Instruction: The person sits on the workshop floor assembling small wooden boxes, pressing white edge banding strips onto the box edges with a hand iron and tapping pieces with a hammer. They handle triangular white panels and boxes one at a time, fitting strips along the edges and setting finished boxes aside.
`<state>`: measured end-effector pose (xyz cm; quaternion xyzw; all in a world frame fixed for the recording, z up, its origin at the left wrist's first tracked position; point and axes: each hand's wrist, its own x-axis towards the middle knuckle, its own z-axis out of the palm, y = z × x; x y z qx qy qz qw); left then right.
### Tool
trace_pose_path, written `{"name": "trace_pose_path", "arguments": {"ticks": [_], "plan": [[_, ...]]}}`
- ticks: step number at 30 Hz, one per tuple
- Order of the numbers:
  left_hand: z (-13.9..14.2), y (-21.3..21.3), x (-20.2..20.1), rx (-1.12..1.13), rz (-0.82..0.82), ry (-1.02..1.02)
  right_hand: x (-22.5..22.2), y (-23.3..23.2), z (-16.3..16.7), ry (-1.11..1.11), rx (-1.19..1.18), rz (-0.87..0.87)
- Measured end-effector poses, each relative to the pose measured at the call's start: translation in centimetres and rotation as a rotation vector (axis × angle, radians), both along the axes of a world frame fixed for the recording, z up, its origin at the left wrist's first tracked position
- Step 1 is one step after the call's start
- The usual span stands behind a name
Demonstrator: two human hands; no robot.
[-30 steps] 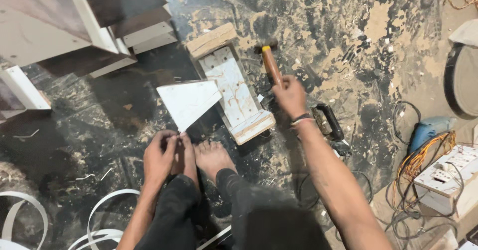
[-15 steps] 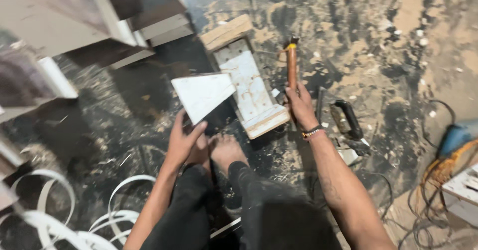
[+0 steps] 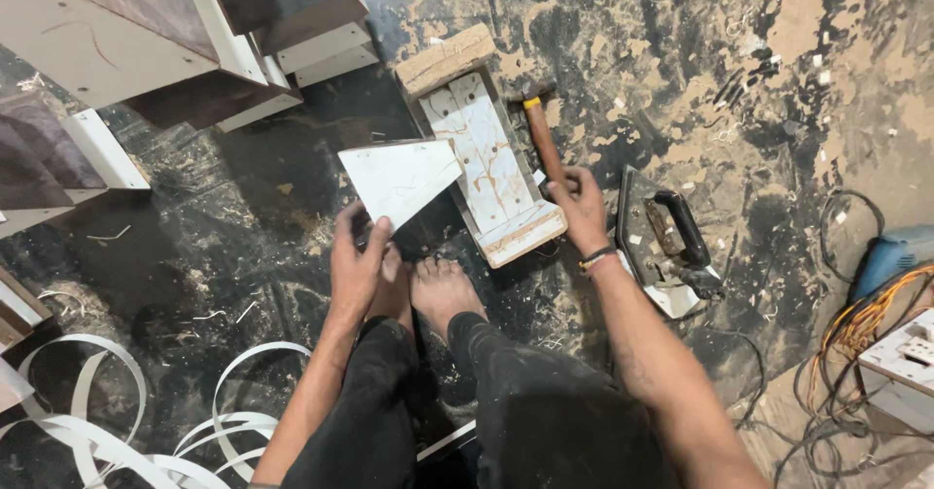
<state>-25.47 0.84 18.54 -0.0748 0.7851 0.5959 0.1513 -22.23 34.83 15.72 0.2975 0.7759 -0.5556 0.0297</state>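
Observation:
My left hand (image 3: 356,260) pinches the lower edge of a white triangular board piece (image 3: 399,180) standing on the floor just ahead of my bare feet (image 3: 428,289). My right hand (image 3: 581,207) is wrapped around the wooden handle of a hammer (image 3: 541,134), whose head lies at the far end next to a long white wooden block (image 3: 491,173). That block lies flat on the floor, with a rough chipboard piece (image 3: 446,58) across its far end.
An old clothes iron (image 3: 666,241) with a black handle lies to the right of my right hand. White-edged board panels (image 3: 146,51) are stacked at the upper left. Curled white edge-banding strips (image 3: 146,421) lie at the lower left. Cables and a socket box (image 3: 900,353) sit at the right.
The view shifted a little. My right hand stays on the hammer handle beside the white block, and my left hand has taken hold of the triangular piece's lower edge.

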Motion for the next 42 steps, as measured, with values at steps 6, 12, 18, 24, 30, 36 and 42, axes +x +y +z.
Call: {"name": "trace_pose_path", "arguments": {"ticks": [6, 12, 18, 24, 30, 36, 42], "plan": [[2.6, -0.6, 0.4, -0.222, 0.165, 0.171, 3.0, -0.9, -0.4, 0.055, 0.324, -0.077], [7.6, 0.7, -0.6, -0.335, -0.256, 0.637, 5.7, -1.6, 0.7, 0.115, 0.671, 0.019], [13.4, 3.1, -4.1, -0.403, -0.947, 0.716, 5.9, 0.0, 0.0, -0.005, 0.576, 0.065], [16.6, 4.4, -6.4, -0.512, -1.352, 0.697, 7.1, 1.3, -1.1, 0.029, 0.486, -0.011], [13.4, 8.8, -4.3, -0.657, -1.566, 0.682, 7.2, 1.3, 0.0, 0.059, 0.51, -0.013], [6.2, 18.0, 0.0, -0.806, -1.188, 0.801, 6.0, 3.1, 0.7, -0.182, 0.446, 0.094], [4.0, 18.0, 2.4, -0.712, -0.969, 0.728, 7.6, 2.9, 1.0, -0.239, 0.351, -0.066]]}}
